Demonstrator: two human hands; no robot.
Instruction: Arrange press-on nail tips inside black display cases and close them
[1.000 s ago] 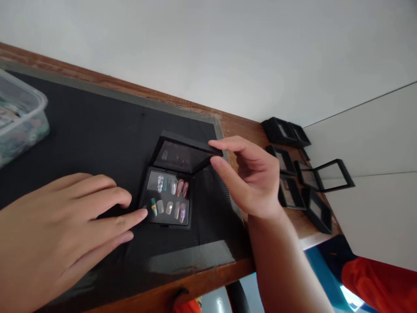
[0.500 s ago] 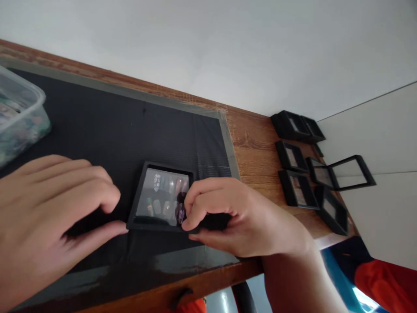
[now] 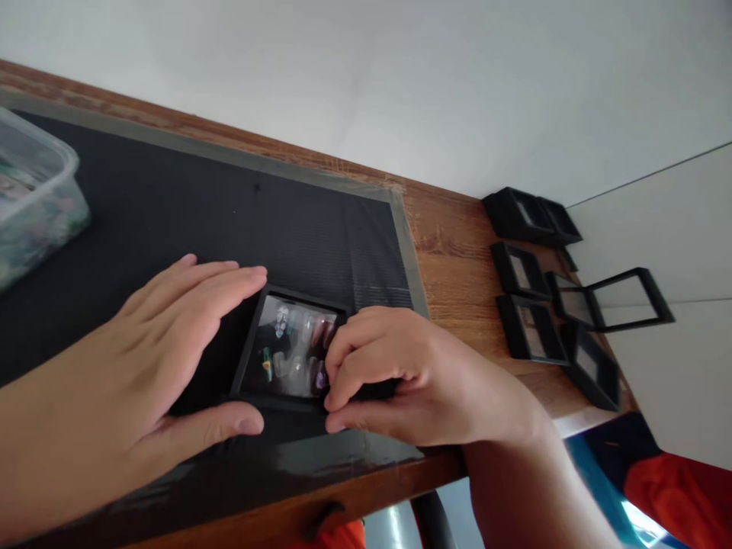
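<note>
A black-framed display case [image 3: 280, 401] lies closed on the dark mat. Several press-on nails [image 3: 296, 366] in two rows show through its clear window, with reflections over them. My right hand [image 3: 394, 374] has its fingers curled and its thumb pressed at the case's right edge, covering part of that side. Around the case's left side is my left hand [image 3: 165, 343], fingers stretched out and thumb apart. Its fingertips are at the upper left corner and its thumb at the lower left one.
A clear plastic tub [image 3: 43, 191] with small colourful pieces stands at the left. Several black cases [image 3: 529, 332] sit on the wood at the right, including one standing open [image 3: 629, 301]. A white wall [image 3: 343, 91] runs behind the table. Orange cloth [image 3: 669, 488] shows at lower right.
The lid has come down and the case is closed. My right hand moved from the raised lid to the case's right edge. My left hand has spread its fingers along the left side.
</note>
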